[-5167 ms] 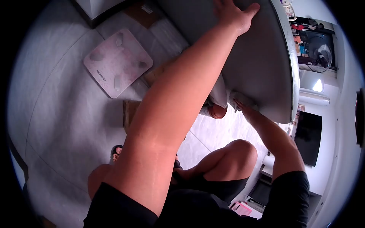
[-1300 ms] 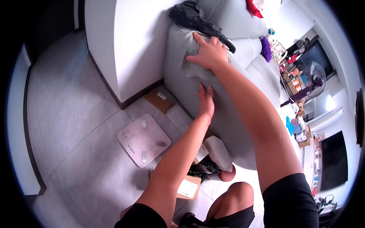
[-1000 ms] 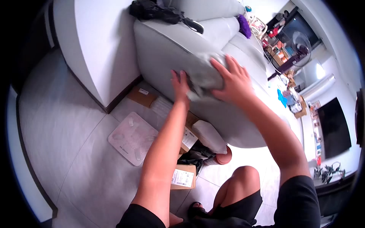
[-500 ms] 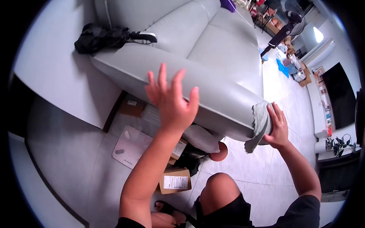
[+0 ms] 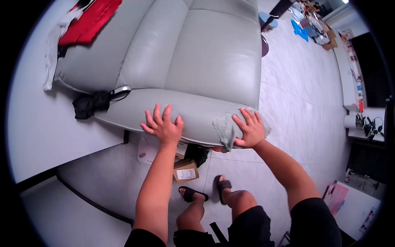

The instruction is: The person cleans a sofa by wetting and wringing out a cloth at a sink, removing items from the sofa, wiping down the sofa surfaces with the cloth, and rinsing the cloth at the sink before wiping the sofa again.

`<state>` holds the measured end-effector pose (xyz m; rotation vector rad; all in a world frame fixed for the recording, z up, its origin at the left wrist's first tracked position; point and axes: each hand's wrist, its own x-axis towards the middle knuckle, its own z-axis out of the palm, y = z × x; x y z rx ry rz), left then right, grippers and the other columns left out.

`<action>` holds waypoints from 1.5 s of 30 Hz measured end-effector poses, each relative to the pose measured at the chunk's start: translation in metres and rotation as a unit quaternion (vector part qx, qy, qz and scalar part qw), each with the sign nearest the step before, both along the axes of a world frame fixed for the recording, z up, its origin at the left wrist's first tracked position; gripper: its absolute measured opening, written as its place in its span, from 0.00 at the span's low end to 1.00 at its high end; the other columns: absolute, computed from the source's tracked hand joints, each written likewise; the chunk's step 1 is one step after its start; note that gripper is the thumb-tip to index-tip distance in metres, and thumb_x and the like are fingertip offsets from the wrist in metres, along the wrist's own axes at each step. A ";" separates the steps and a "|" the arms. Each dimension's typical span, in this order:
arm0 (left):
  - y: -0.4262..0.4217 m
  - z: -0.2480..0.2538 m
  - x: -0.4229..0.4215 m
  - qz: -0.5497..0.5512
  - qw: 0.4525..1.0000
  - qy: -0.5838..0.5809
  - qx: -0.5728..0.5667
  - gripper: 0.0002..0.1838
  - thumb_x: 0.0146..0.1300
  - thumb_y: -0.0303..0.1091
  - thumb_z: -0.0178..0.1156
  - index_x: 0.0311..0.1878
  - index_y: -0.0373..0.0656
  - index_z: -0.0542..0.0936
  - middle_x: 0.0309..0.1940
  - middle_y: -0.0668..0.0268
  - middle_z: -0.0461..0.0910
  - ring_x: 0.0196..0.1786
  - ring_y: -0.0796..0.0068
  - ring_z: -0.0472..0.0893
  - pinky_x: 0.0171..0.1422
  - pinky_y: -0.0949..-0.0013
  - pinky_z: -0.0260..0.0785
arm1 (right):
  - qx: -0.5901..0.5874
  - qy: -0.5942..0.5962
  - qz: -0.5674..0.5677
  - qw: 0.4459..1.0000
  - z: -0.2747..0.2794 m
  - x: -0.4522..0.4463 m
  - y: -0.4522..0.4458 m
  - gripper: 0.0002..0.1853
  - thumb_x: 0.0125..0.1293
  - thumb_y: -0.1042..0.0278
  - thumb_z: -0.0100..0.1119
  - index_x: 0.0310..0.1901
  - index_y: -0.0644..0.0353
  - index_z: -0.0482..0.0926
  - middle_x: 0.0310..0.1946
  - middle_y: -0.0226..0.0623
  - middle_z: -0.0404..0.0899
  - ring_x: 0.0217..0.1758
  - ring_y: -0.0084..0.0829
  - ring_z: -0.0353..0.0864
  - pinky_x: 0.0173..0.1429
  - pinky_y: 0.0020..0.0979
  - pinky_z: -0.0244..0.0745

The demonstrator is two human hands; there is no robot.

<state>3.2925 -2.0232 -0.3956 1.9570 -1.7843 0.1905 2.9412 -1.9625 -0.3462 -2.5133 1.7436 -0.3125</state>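
My left hand [image 5: 166, 130] rests on the front side of the grey sofa's padded armrest [image 5: 193, 105], fingers spread and open. To its right, my right hand [image 5: 251, 131] lies flat with fingers apart on a grey-green cloth [image 5: 224, 128], pressing it against the armrest's right end. Part of the cloth hangs over the front edge, and the rest is hidden beneath my palm. A black folded umbrella [image 5: 94, 104] with a silver-tipped handle lies at the armrest's left end.
Red clothing [image 5: 91, 24] lies on the sofa's left. Below the armrest are a cardboard box [image 5: 185, 171], a black bag [image 5: 197, 155] and a pale scale [image 5: 147, 150] on the tiled floor. A white cabinet stands right, with a potted plant [image 5: 370, 126] beyond.
My left hand has come down from above onto the armrest. The right hand and cloth remain at the armrest's right end. My view has shifted, showing more of the sofa and red clothing.
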 end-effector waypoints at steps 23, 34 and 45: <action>0.082 0.067 -0.301 -0.031 0.944 -0.019 0.327 0.37 0.72 0.50 0.62 0.81 0.51 0.68 0.88 0.52 0.46 0.89 0.41 0.38 0.85 0.30 0.30 | 0.097 -0.311 -0.052 0.944 -0.020 -0.143 0.052 0.38 0.64 0.47 0.67 0.77 0.37 0.72 0.82 0.36 0.61 0.85 0.45 0.57 0.83 0.60 0.54; 0.012 0.074 -0.376 -0.096 0.836 0.363 0.399 0.11 0.80 0.29 0.55 0.60 0.37 0.76 0.53 0.65 0.81 0.53 0.80 0.78 0.63 0.72 0.71 | 0.108 -0.511 -0.179 0.834 -0.031 -0.168 0.049 0.31 0.63 0.58 0.64 0.68 0.57 0.77 0.79 0.47 0.63 0.83 0.50 0.59 0.82 0.61 0.55; -0.060 -0.079 -0.524 -0.176 0.768 0.259 0.559 0.13 0.81 0.31 0.52 0.62 0.40 0.78 0.42 0.62 0.83 0.46 0.73 0.81 0.58 0.69 0.73 | 0.000 -0.650 -0.502 0.571 -0.193 -0.211 -0.015 0.21 0.82 0.70 0.42 0.71 0.66 0.74 0.76 0.48 0.68 0.79 0.41 0.66 0.81 0.40 0.60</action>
